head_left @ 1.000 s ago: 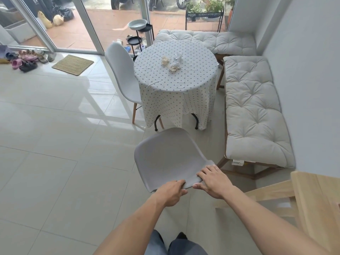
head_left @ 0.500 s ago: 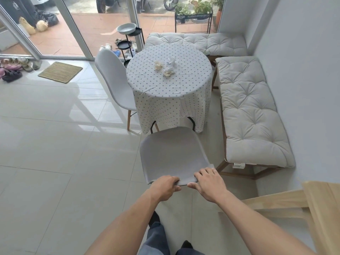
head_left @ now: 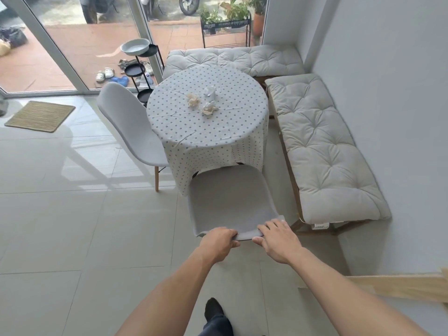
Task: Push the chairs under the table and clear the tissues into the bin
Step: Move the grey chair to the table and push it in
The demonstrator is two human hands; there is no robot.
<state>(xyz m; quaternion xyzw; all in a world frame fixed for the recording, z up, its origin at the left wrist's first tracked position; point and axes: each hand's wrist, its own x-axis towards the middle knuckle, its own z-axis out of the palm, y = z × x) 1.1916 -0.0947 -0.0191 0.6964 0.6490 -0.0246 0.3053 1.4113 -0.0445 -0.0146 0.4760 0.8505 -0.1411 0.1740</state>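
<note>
A grey chair (head_left: 230, 200) stands right in front of me, its seat front touching the hanging edge of the dotted tablecloth on the round table (head_left: 218, 132). My left hand (head_left: 219, 241) and my right hand (head_left: 276, 238) both grip the top edge of its backrest. Three crumpled tissues (head_left: 203, 101) lie near the middle of the tabletop. A second grey chair (head_left: 128, 127) stands at the table's left side, its seat partly under the cloth. No bin is in view.
Cushioned benches (head_left: 322, 146) run along the right wall and behind the table. A black tiered stand with a bowl (head_left: 138, 57) is by the glass door. A woven mat (head_left: 40, 116) lies on the tiled floor. A wooden rail (head_left: 397, 286) is at my right.
I have walked forward and pushed the near chair toward the table. Its seat front now meets the tablecloth; it stood well short of it before. Both hands kept their hold.
</note>
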